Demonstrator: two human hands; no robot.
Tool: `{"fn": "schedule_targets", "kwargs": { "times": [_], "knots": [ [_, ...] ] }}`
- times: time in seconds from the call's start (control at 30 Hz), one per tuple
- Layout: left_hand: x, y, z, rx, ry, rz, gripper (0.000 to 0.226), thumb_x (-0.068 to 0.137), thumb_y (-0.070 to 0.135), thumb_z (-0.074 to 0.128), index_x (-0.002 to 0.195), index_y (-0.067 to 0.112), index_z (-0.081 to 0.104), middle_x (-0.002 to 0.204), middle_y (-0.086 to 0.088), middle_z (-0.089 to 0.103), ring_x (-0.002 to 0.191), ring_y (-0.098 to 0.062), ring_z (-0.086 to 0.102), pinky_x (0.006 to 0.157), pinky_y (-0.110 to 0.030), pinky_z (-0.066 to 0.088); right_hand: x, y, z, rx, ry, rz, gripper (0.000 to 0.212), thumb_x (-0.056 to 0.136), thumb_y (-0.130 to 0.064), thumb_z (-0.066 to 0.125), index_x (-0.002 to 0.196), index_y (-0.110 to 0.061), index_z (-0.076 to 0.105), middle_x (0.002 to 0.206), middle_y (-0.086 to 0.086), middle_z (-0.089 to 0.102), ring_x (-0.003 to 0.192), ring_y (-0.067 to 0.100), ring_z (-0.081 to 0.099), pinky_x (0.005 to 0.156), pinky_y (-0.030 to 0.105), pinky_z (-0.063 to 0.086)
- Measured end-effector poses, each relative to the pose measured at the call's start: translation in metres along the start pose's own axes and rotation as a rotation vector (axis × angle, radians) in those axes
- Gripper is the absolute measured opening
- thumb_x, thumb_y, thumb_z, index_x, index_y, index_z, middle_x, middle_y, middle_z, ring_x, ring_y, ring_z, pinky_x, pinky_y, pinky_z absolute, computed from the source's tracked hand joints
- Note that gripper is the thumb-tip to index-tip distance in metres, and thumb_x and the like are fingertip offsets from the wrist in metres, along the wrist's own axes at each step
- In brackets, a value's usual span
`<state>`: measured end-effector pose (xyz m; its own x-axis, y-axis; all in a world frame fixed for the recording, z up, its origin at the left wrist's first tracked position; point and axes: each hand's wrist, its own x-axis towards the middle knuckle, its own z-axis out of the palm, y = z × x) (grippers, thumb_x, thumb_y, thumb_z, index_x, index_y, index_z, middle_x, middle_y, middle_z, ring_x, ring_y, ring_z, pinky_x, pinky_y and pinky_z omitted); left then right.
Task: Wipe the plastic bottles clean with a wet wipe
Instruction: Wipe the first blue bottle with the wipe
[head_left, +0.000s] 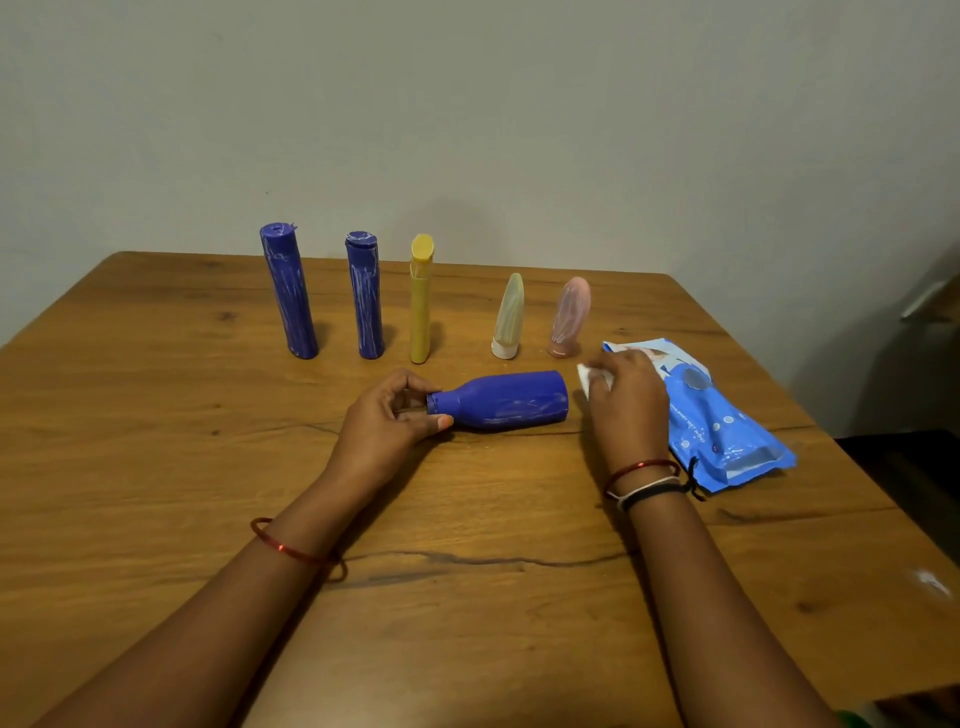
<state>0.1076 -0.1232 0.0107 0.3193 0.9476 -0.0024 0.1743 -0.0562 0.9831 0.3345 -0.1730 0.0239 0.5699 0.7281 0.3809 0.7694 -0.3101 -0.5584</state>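
While five bottles stand in a row at the back of the wooden table (156, 415), a sixth lies on its side in front of them, and the wiping of that one looks about to begin. From the left, the row runs: a tall blue bottle (288, 291) streaked with white, a second blue bottle (365, 296) streaked the same way, a yellow bottle (421, 301), a pale cream tube (508, 317) and a pink tube (570, 318). Nearer the person, the left hand (387, 421) pinches the neck of the lying blue bottle (506, 399), thumb and fingers curled round it, steadying it on the table. Just beside the bottle's base, the right hand (626, 402) holds a white wet wipe (586, 378) bunched in its curled fingers, apart from the bottle. Behind that hand lies the blue wipe packet (727, 431). White smears show on the lying bottle's side, so the next move probably calls for bringing the wipe onto that side and rubbing along it while the left hand keeps it from rolling.
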Motion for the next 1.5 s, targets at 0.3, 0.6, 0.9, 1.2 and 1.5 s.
{"fn": "schedule_targets", "kwargs": {
  "times": [0.3, 0.6, 0.9, 1.2, 1.5],
  "knots": [
    [0.000, -0.003, 0.003, -0.120, 0.004, -0.052, 0.024, 0.079, 0.000, 0.072, 0.100, 0.005, 0.063, 0.091, -0.012, 0.073, 0.083, -0.018, 0.072, 0.069, -0.022, 0.056, -0.052, -0.052, 0.026, 0.203, -0.183, -0.489, 0.019, 0.092, -0.015, 0.054, 0.107, -0.018, 0.065, 0.112, -0.004, 0.054, 0.104, 0.003, 0.045, 0.082, 0.008, 0.033],
    [0.002, -0.002, 0.003, -0.028, 0.025, -0.039, 0.022, 0.079, 0.005, 0.073, 0.099, 0.009, 0.064, 0.088, -0.010, 0.072, 0.070, -0.006, 0.068, 0.059, -0.011, 0.051, -0.027, -0.018, 0.020, 0.087, -0.130, -0.208, 0.023, 0.092, -0.010, 0.053, 0.109, -0.015, 0.067, 0.114, 0.002, 0.056, 0.106, 0.014, 0.050, 0.084, 0.020, 0.036],
    [0.003, -0.004, 0.002, -0.038, 0.028, -0.081, 0.019, 0.081, 0.014, 0.073, 0.097, 0.013, 0.063, 0.087, -0.011, 0.072, 0.078, -0.018, 0.068, 0.068, -0.023, 0.053, -0.017, -0.008, 0.006, 0.216, 0.039, -0.144, 0.022, 0.092, -0.012, 0.054, 0.109, -0.016, 0.066, 0.112, -0.002, 0.054, 0.102, 0.007, 0.049, 0.079, 0.013, 0.037],
    [0.006, -0.009, 0.004, -0.150, 0.039, -0.118, 0.018, 0.082, 0.014, 0.073, 0.093, 0.005, 0.062, 0.090, -0.022, 0.071, 0.090, -0.031, 0.070, 0.071, -0.027, 0.057, -0.056, -0.051, 0.032, 0.217, -0.224, -0.522, 0.017, 0.090, -0.009, 0.056, 0.103, -0.015, 0.066, 0.106, -0.001, 0.055, 0.099, 0.008, 0.050, 0.080, 0.010, 0.034],
    [0.011, -0.011, 0.000, -0.176, 0.007, -0.179, 0.021, 0.079, 0.015, 0.075, 0.096, 0.008, 0.064, 0.086, -0.016, 0.072, 0.090, -0.028, 0.071, 0.090, -0.043, 0.054, -0.013, 0.000, 0.016, 0.090, -0.120, -0.098, 0.022, 0.094, -0.013, 0.051, 0.112, -0.016, 0.063, 0.120, 0.000, 0.055, 0.105, 0.010, 0.049, 0.081, 0.017, 0.033]
  ]
}}
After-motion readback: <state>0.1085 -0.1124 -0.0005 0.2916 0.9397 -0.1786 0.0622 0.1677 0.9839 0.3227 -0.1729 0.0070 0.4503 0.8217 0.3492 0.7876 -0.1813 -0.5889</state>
